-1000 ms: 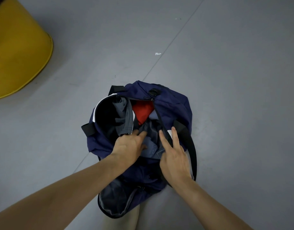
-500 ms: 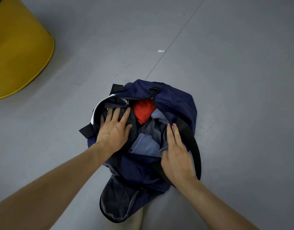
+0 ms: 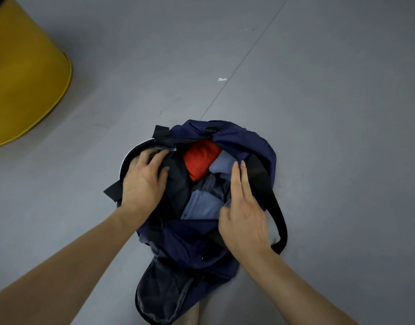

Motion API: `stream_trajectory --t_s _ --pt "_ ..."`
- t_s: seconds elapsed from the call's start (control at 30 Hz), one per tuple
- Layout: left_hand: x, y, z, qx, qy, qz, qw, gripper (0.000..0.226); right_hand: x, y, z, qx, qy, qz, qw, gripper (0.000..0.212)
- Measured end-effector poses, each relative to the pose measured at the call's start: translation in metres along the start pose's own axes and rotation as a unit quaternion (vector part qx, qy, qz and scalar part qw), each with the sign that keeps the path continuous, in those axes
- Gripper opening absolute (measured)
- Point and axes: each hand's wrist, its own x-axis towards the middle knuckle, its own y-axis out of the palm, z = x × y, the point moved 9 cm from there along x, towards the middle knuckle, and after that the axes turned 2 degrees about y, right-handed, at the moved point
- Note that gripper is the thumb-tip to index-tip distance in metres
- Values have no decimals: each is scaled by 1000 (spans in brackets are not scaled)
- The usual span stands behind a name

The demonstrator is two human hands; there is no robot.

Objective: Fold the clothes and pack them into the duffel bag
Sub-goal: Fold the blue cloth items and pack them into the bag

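Left hand (image 3: pixel 143 181) slides farther in, fingers spread on dark garment (image 3: pixel 178 184); right hand (image 3: pixel 244 214), fingers together, points along the long axis of duffel bag (image 3: pixel 248 141).

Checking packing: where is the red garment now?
Head view: the red garment lies inside the duffel bag, at its far end, between the black garment and pale-blue garment.

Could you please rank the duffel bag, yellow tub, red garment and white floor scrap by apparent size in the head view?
1. duffel bag
2. yellow tub, though the frame crops it
3. red garment, partly buried
4. white floor scrap
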Motion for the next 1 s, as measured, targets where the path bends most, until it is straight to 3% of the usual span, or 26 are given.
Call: stream_trajectory --t_s 0.07,0.17,0.27,0.37,0.47,0.83,1.0 --pt "3 6 4 13 -22 4 1000 44 7 -14 15 29 -11 -12 999 95" --pt "9 30 2 14 -39 89 995 49 19 -23 23 29 -2 -10 1000 96" --pt "4 48 -6 27 10 154 988 52 33 -8 2 -20 35 36 999 98" --pt "-9 72 3 41 -5 224 974 70 46 10 -20 -64 57 94 992 96" --pt "-12 83 0 28 -26 230 973 74 55 10 -25 -57 73 103 990 96" --pt "15 124 -76 -16 -36 318 947 75 69 -84 -75 -59 80 -8 995 89" --pt "11 127 -77 60 -37 351 934 76 46 -86 -93 -58 45 53 996 81"
